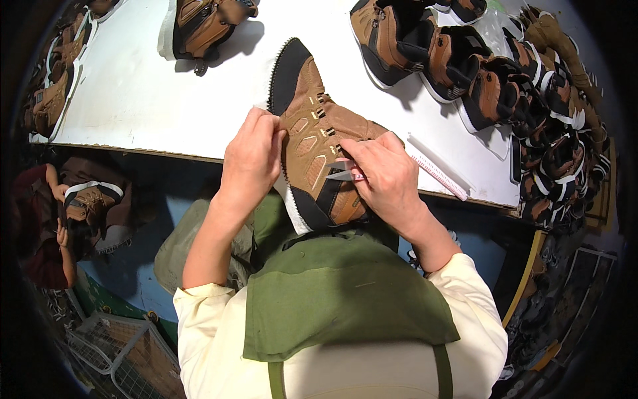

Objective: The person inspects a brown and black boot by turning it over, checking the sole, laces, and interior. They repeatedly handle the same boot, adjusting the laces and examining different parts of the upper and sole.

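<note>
A brown and black hiking boot (pixel 309 143) lies on its side across the table's near edge, toe pointing away, heel over my lap. Black stitching runs along the rim of its white sole. My left hand (pixel 252 156) is closed in a pinch at the sole edge, about mid-boot; its fingertips are partly hidden. In my right hand (pixel 385 169) is a pair of small thread snips (pixel 342 171), blades apart and pointing left over the boot's side. The thumb and fingers of that hand also press against the boot near its lace hooks.
Similar boots (pixel 458 60) crowd the white table's (pixel 139 86) right side. Another boot (pixel 199 30) stands at the back, more at the far left. A clear strip with red markings (pixel 438 169) lies by the front edge. A person (pixel 50 226) at left holds a boot; a wire basket (pixel 126 352) stands below.
</note>
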`<action>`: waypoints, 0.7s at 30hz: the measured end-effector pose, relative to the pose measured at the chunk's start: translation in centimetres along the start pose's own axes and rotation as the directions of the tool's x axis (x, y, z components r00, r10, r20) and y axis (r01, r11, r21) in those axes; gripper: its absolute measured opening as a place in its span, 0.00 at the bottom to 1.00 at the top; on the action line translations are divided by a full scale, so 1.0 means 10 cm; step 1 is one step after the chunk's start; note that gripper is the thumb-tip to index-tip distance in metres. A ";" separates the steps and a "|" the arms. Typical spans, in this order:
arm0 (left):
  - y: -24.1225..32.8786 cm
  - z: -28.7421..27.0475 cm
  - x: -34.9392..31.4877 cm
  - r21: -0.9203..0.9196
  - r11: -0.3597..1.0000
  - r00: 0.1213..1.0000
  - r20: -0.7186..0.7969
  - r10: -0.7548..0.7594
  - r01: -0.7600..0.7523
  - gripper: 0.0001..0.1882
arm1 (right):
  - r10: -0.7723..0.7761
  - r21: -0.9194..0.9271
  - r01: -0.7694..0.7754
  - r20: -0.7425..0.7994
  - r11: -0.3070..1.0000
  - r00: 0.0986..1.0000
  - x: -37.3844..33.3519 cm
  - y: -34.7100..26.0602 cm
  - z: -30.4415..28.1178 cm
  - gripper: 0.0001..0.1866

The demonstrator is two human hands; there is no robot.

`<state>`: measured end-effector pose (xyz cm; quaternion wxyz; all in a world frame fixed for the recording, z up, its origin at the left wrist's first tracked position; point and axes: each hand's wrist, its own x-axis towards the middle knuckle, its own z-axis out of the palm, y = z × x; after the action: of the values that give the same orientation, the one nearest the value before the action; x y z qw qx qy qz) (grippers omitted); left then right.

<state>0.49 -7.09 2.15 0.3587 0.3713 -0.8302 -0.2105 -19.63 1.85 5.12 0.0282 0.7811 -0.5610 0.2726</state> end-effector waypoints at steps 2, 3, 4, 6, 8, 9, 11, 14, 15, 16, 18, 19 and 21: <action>-0.02 -0.01 0.00 -0.053 0.999 1.000 -0.024 -0.010 0.009 0.07 | 0.006 0.012 -0.006 0.002 1.000 1.000 0.00 0.01 0.00 0.24; -0.02 -0.02 0.00 -0.062 0.998 1.000 -0.020 -0.009 0.007 0.07 | 0.009 0.017 -0.009 0.003 1.000 1.000 -0.01 0.01 0.00 0.24; -0.01 -0.03 0.00 -0.072 0.997 1.000 -0.017 -0.006 0.005 0.07 | 0.009 0.018 -0.009 -0.001 1.000 1.000 -0.01 0.01 0.01 0.24; 0.00 -0.02 0.02 -0.044 0.999 1.000 0.000 0.020 -0.020 0.06 | 0.008 0.019 -0.008 -0.009 1.000 1.000 -0.01 0.01 0.01 0.24; 0.01 -0.03 0.04 0.006 0.998 0.998 0.017 0.060 -0.060 0.06 | 0.003 0.023 -0.003 -0.005 1.000 1.000 -0.01 0.00 0.00 0.24; 0.01 -0.03 0.06 0.041 0.995 0.996 0.024 0.087 -0.088 0.06 | 0.001 0.025 -0.001 -0.004 1.000 1.000 -0.01 0.00 0.00 0.24; 0.01 -0.02 0.08 0.119 0.984 0.991 0.045 0.128 -0.132 0.07 | -0.005 0.029 0.005 -0.008 1.000 1.000 -0.01 -0.01 0.00 0.24; 0.02 -0.03 0.11 0.210 0.964 0.985 0.089 0.148 -0.164 0.07 | -0.018 0.038 0.018 -0.017 0.999 1.000 -0.01 -0.01 0.01 0.24; 0.02 -0.05 0.12 0.217 0.962 0.983 0.107 0.146 -0.167 0.07 | -0.023 0.041 0.024 -0.020 0.999 1.000 -0.01 -0.01 0.01 0.24; 0.01 -0.06 0.12 0.222 0.960 0.982 0.126 0.143 -0.169 0.06 | -0.021 0.035 0.022 -0.017 0.999 1.000 -0.01 -0.01 0.01 0.24; 0.00 -0.07 0.14 0.265 0.940 0.970 0.171 0.174 -0.216 0.06 | -0.018 0.023 0.018 -0.011 1.000 1.000 0.00 -0.02 0.01 0.24; -0.01 -0.07 0.14 0.286 0.929 0.963 0.193 0.186 -0.237 0.06 | -0.013 0.023 0.013 -0.012 1.000 1.000 0.00 -0.02 0.01 0.23; -0.01 -0.07 0.14 0.301 0.921 0.958 0.217 0.188 -0.248 0.06 | -0.005 0.025 0.005 -0.014 1.000 1.000 0.00 -0.03 0.01 0.22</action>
<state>0.41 -8.27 3.20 0.2357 0.3092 -0.9192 -0.0626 -19.37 1.89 5.13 0.0230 0.7809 -0.5555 0.2849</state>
